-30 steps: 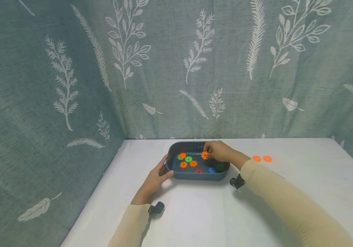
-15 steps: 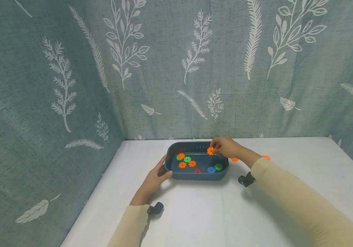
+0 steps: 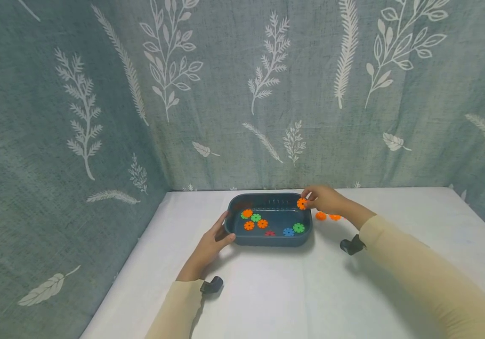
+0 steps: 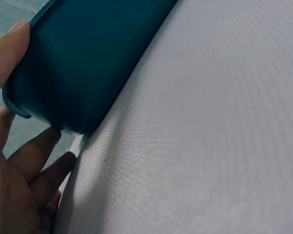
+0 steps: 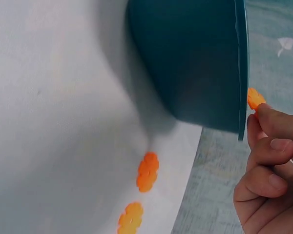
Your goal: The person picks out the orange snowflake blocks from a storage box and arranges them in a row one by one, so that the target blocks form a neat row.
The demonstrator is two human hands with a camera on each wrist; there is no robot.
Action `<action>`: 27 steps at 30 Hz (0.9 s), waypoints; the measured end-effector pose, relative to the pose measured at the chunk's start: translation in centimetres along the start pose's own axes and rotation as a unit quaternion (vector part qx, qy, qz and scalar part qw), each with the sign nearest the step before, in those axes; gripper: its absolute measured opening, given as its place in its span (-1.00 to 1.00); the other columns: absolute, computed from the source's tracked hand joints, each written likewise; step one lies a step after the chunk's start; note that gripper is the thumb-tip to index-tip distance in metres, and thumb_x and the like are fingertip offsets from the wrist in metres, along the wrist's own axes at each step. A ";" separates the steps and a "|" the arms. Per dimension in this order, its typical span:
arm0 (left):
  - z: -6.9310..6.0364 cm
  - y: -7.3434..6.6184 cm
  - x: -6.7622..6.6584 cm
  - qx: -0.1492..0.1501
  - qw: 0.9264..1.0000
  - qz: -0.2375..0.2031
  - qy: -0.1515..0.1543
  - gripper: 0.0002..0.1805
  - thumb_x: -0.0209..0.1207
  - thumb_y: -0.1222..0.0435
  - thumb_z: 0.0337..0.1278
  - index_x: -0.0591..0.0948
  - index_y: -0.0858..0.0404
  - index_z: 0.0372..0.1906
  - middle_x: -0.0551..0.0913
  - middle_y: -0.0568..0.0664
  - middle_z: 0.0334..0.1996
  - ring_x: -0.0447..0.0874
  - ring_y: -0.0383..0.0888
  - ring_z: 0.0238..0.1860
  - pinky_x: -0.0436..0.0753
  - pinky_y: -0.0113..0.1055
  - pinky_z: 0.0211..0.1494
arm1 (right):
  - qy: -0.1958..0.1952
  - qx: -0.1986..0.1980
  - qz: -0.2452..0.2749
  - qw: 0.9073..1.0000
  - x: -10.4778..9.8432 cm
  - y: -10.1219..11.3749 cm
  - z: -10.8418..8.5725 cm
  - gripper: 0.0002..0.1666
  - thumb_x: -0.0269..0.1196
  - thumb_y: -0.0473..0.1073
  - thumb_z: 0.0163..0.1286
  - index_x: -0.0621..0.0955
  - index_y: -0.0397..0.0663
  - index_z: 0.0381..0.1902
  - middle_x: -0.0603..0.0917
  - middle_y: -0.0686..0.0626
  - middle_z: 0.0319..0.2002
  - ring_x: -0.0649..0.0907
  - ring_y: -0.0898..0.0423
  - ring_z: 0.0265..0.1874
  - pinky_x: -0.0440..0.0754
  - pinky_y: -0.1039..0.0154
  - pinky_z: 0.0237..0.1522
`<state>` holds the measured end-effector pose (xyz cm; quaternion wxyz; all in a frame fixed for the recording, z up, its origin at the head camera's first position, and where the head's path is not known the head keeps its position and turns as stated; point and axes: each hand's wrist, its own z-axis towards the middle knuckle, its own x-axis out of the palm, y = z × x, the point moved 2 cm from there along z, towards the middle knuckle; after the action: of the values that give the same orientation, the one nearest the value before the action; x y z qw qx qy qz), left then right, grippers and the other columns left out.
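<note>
In the head view, a blue-grey tray [image 3: 268, 241] stood on a white-covered worktop [image 3: 259, 292] in front of a grey-green curtain [image 3: 225, 141] printed with pale leaves. The left hand [image 3: 206, 247] held the tray at its left end, thumb on the near corner and fingers spread apart along the end wall. The right hand [image 3: 325, 200] pinched an orange disc [image 3: 299, 201] between thumb and fingers at the tray's far right corner, its face turned to the camera. Within the tray, an orange piece [image 3: 247, 213] lay partly over a green one at left; near these lay a green piece [image 3: 255, 218] and two further orange ones, with a red piece [image 3: 270, 233], a blue piece [image 3: 288, 232] and another green piece [image 3: 299, 228] toward the near right. Two loose orange pieces [image 3: 320, 216] lay just right of the tray, below the right hand. In the left wrist view, the thumb met the tray's upper edge and the fingers reached around its corner. In the right wrist view, the pinched disc showed beside the rim, partly hidden by it; whether they touched could not be told. The remaining fingers were curled.
</note>
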<state>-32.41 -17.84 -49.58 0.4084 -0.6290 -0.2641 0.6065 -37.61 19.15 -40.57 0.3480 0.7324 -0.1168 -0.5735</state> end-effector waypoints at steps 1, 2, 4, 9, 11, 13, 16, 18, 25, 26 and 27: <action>0.0 0.0 0.0 -0.001 1.000 0.001 0.000 -0.11 0.28 -0.07 0.16 0.07 -0.26 0.53 0.21 -0.03 0.46 0.28 0.06 0.39 0.08 0.27 0.37 | -0.001 0.001 0.002 1.000 -0.1 -0.2 -0.2 -0.69 0.24 -0.21 0.41 0.55 -0.11 0.09 0.62 -0.11 -0.13 0.64 -0.12 -0.17 0.63 0.10 -0.17; 0.0 -0.1 0.0 -0.002 1.000 0.001 0.000 -0.11 0.28 -0.07 0.16 0.07 -0.26 0.53 0.20 -0.04 0.46 0.27 0.06 0.39 0.08 0.27 0.37 | -0.002 0.000 0.005 1.000 -0.3 -0.3 -0.3 -0.68 0.24 -0.21 0.41 0.55 -0.13 0.09 0.62 -0.12 -0.13 0.64 -0.13 -0.16 0.63 0.09 -0.17; 0.0 0.0 0.0 -0.005 1.000 0.003 0.000 -0.10 0.28 -0.08 0.16 0.06 -0.27 0.53 0.19 -0.07 0.47 0.27 0.06 0.39 0.08 0.28 0.36 | -0.003 0.001 0.009 1.000 -0.5 -0.7 -0.5 -0.68 0.23 -0.22 0.41 0.55 -0.14 0.09 0.61 -0.13 -0.12 0.64 -0.14 -0.16 0.63 0.09 -0.17; -0.1 0.0 0.0 -0.010 1.000 0.004 0.000 -0.10 0.28 -0.09 0.15 0.06 -0.30 0.52 0.17 -0.10 0.48 0.24 0.06 0.40 0.05 0.29 0.36 | -0.011 0.012 0.012 1.000 -0.9 -1.6 -0.8 -0.69 0.22 -0.21 0.41 0.54 -0.13 0.09 0.60 -0.15 -0.10 0.64 -0.14 -0.17 0.64 0.07 -0.13; 0.0 0.0 0.0 -0.010 1.000 0.004 0.000 -0.11 0.27 -0.09 0.15 0.06 -0.30 0.52 0.17 -0.09 0.48 0.24 0.06 0.41 0.05 0.29 0.37 | -0.014 0.016 0.015 1.000 -1.0 -2.0 -0.9 -0.69 0.22 -0.21 0.41 0.54 -0.14 0.08 0.60 -0.16 -0.10 0.64 -0.15 -0.17 0.64 0.07 -0.13; 0.0 0.0 0.0 -0.009 1.000 0.006 0.001 -0.11 0.27 -0.09 0.16 0.06 -0.30 0.52 0.18 -0.07 0.47 0.24 0.06 0.40 0.05 0.29 0.37 | -0.017 0.017 0.016 1.000 -1.2 -2.3 -1.1 -0.70 0.22 -0.23 0.41 0.54 -0.16 0.07 0.60 -0.16 -0.11 0.64 -0.16 -0.17 0.64 0.07 -0.13; 0.0 0.1 0.0 -0.008 1.000 0.007 0.002 -0.11 0.26 -0.08 0.17 0.06 -0.29 0.52 0.18 -0.05 0.47 0.25 0.06 0.40 0.06 0.28 0.37 | -0.021 0.018 0.017 0.999 -1.4 -2.7 -1.5 -0.71 0.23 -0.25 0.40 0.54 -0.17 0.06 0.60 -0.16 -0.12 0.63 -0.15 -0.15 0.64 0.08 -0.14; 0.0 0.0 0.0 -0.007 1.000 0.007 0.001 -0.12 0.26 -0.08 0.17 0.06 -0.30 0.52 0.18 -0.05 0.47 0.25 0.06 0.40 0.06 0.28 0.37 | -0.022 0.016 0.018 0.999 -1.6 -3.0 -1.7 -0.71 0.22 -0.26 0.41 0.54 -0.19 0.05 0.61 -0.17 -0.12 0.63 -0.15 -0.14 0.64 0.07 -0.13; -0.1 0.1 0.0 -0.008 1.000 0.010 -0.002 -0.11 0.26 -0.10 0.16 0.06 -0.32 0.52 0.21 -0.04 0.46 0.25 0.06 0.40 0.06 0.29 0.37 | -0.034 0.012 0.019 0.999 -2.0 -4.4 -2.4 -0.70 0.22 -0.25 0.39 0.54 -0.22 0.04 0.61 -0.17 -0.13 0.63 -0.09 -0.18 0.65 0.08 -0.17; 0.0 0.1 0.0 -0.009 1.000 0.010 -0.002 -0.11 0.26 -0.10 0.16 0.06 -0.33 0.52 0.22 -0.03 0.45 0.25 0.06 0.40 0.06 0.29 0.37 | -0.036 0.015 0.019 0.999 -2.1 -4.6 -2.5 -0.70 0.23 -0.24 0.39 0.54 -0.21 0.04 0.61 -0.16 -0.14 0.63 -0.07 -0.19 0.64 0.09 -0.18; 0.0 0.1 0.0 -0.009 1.000 0.010 -0.001 -0.11 0.26 -0.10 0.16 0.05 -0.34 0.51 0.22 -0.03 0.46 0.24 0.06 0.40 0.06 0.28 0.37 | -0.037 0.017 0.021 0.999 -2.2 -4.8 -2.6 -0.70 0.24 -0.24 0.39 0.54 -0.21 0.04 0.61 -0.16 -0.14 0.63 -0.07 -0.19 0.64 0.09 -0.18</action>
<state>-32.40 -17.93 -49.68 0.3967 -0.6342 -0.2637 0.6091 -37.03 24.87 -41.79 0.3431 0.7139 -0.1547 -0.5905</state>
